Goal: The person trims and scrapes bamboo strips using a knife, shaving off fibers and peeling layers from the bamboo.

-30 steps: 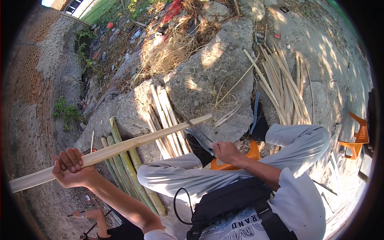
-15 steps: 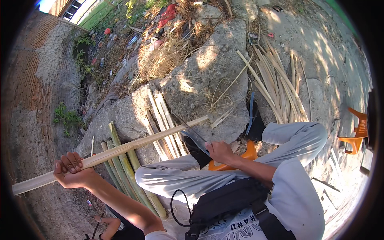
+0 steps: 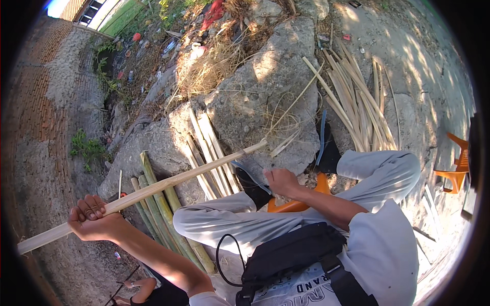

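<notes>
A long pale strip of split bamboo (image 3: 168, 182) slants across the view, its far end over the stone slab in front of me. My left hand (image 3: 94, 218) grips it near its lower left end, fingers wrapped round it. Just to the right of the strip, above my shoe, my right hand (image 3: 283, 182) is closed in a fist round a knife's handle. The knife's blade hardly shows now; it looks thin and blurred beside the fist. The right hand is apart from the strip.
Green bamboo poles (image 3: 163, 204) lie left of my knee, with split strips (image 3: 206, 148) beyond it. A larger pile of strips (image 3: 360, 102) lies right. An orange chair (image 3: 457, 166) stands far right. Another person's arm (image 3: 140, 290) shows lower left, and a brick wall (image 3: 35, 102) runs along the left.
My right hand has shifted slightly up and right, and the dark blade that lay across the strip's far end has come away from it. My left hand keeps its hold in place.
</notes>
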`<act>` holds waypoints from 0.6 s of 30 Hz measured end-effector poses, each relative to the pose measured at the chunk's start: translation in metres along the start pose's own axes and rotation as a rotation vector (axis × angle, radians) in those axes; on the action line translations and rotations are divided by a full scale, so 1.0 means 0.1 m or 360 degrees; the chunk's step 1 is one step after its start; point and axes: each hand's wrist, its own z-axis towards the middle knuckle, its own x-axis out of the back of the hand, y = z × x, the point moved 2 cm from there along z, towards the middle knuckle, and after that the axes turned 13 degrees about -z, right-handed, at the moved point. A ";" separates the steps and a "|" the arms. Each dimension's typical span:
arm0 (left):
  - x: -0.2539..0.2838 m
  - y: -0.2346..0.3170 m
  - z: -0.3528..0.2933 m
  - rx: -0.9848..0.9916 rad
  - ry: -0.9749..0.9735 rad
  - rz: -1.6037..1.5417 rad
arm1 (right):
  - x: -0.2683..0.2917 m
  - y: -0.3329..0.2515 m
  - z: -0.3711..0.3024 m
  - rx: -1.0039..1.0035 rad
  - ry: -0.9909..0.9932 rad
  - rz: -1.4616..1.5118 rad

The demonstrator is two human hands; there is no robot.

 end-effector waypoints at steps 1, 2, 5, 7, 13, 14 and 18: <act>-0.06 0.00 -0.01 -0.0013 0.0008 0.0035 | 0.14 -0.30 0.00 0.0225 0.0117 0.0060; -0.10 -0.03 -0.03 -0.0013 0.0013 0.0070 | 0.26 -0.49 -0.01 0.0436 0.0234 0.0123; -0.03 -0.07 0.04 -0.0004 -0.0010 0.0115 | 0.32 -0.73 -0.15 0.0647 0.0173 0.0265; 0.03 -0.10 0.10 -0.0006 -0.0009 0.0118 | 0.27 -0.51 -0.09 0.0566 0.0135 0.0237; 0.13 -0.08 0.18 -0.0015 0.0003 0.0157 | 0.03 0.64 0.24 -0.0204 -0.0066 -0.0157; 0.10 -0.12 0.20 -0.0025 0.0021 0.0167 | 0.03 0.61 0.28 -0.0199 -0.0060 -0.0164; 0.09 -0.16 0.20 -0.0066 0.0078 0.0232 | 0.42 -0.23 -0.05 0.0204 -0.0069 0.0019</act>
